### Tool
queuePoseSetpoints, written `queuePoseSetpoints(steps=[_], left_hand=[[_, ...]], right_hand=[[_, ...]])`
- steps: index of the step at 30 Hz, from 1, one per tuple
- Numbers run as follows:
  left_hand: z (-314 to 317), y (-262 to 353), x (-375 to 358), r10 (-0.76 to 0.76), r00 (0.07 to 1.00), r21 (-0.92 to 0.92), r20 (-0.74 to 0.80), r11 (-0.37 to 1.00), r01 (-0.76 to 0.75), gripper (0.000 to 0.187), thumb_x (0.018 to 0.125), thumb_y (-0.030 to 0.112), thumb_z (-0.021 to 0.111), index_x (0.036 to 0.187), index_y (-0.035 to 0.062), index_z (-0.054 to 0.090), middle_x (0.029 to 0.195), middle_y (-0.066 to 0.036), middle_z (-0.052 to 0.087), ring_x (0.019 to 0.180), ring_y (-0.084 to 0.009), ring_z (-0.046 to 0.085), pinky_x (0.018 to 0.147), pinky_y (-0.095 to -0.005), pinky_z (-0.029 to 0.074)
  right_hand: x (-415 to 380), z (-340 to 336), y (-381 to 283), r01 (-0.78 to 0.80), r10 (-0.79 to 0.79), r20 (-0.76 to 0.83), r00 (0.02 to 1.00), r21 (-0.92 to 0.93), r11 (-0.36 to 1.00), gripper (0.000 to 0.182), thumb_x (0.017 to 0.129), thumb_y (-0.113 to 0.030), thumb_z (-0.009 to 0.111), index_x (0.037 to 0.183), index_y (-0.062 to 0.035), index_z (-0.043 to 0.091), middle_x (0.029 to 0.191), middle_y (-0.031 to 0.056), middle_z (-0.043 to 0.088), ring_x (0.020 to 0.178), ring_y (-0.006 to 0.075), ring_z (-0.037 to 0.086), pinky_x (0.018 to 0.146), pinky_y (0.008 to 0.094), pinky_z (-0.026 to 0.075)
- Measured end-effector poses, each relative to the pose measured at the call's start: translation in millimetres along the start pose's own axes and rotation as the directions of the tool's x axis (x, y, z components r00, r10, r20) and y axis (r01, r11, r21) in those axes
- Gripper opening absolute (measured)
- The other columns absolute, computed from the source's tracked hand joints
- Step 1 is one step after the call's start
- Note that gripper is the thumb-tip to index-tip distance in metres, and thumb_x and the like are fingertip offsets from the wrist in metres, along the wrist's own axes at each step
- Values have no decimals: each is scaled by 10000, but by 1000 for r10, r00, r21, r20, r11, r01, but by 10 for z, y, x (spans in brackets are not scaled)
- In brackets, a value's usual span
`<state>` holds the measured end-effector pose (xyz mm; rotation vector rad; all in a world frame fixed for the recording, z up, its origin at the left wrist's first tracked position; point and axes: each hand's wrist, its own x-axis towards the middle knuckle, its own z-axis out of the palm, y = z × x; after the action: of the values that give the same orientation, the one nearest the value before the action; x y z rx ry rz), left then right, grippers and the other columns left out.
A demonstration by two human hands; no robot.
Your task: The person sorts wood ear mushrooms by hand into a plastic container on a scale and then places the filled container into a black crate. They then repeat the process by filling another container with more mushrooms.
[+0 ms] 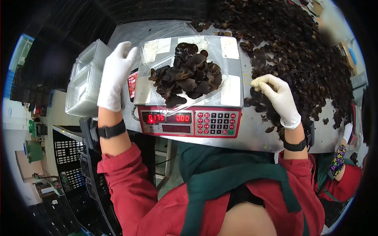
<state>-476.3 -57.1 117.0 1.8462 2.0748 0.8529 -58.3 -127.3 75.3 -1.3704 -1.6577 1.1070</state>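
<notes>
My left hand (118, 76), in a white glove, is raised just beside the left edge of the scale (195, 133). Its fingers stand wide, thumb apart from the rest, with nothing between them. My right hand (275, 94), gloved too, is off the other side of the scale, over the near edge of the dark heap (299, 43). Its fingers are bent inward and narrow; I cannot tell whether the tips meet or pinch a piece, though dark pieces lie right under them.

The fungus (189, 74) sits between my hands in a clear tray (165, 63), which rests askew on the scale's plate. The red digits on the display (167, 118) read 0.175 on the left and 0.00 beside it; the keypad (216, 124) is to their right. All this stands on a metal table (256, 143).

Past my left wrist are stacked empty trays (84, 80), and something red, perhaps a phone (133, 87), lies between that wrist and the scale. At far right, a co-worker's gloved hand (347, 131) shows, well apart from mine.
</notes>
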Motion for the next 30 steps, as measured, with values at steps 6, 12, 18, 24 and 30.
queuePoseSetpoints(steps=[6,12,18,24,30], left_hand=[[333,-7,213,-142,986,267,88,957,114,756,843,522,653,1414,59,479,1195,-259,656,1179,-380,610,1005,-411,472],[458,12,-14,-15,995,-505,-96,862,-36,686,857,20,628,1483,28,347,919,-65,661,857,-94,640,811,-288,526],[76,347,-586,79,977,-473,-196,865,-165,401,913,-36,569,1313,-8,564,1157,-81,651,1107,-170,594,989,-308,442],[134,103,-954,447,894,-122,33,889,-441,393,944,1,550,1334,-23,512,1389,-150,503,1270,-263,502,1114,-378,358],[320,320,-971,196,970,-330,-145,915,-234,499,972,15,500,1460,12,398,1458,-147,471,1328,-251,464,1137,-389,328]], right_hand=[[-145,77,56,-24,23,10,1000,44,999,136,944,-119,634,974,-4,701,871,2,667,737,37,540,657,205,438],[-192,98,100,10,-11,25,1000,38,999,125,908,-112,661,886,3,705,701,12,660,647,48,545,593,233,446],[-340,-456,371,91,-136,-192,972,-227,970,163,870,-167,654,916,-17,697,768,121,661,667,190,621,643,320,493],[-1115,-765,581,-87,-19,-293,956,-344,935,157,837,-159,694,942,-43,686,854,92,662,721,221,664,692,349,536],[-1582,-562,796,-160,-6,-244,970,-656,738,589,772,-170,727,1328,-156,536,1251,53,572,1096,271,569,918,388,511]])
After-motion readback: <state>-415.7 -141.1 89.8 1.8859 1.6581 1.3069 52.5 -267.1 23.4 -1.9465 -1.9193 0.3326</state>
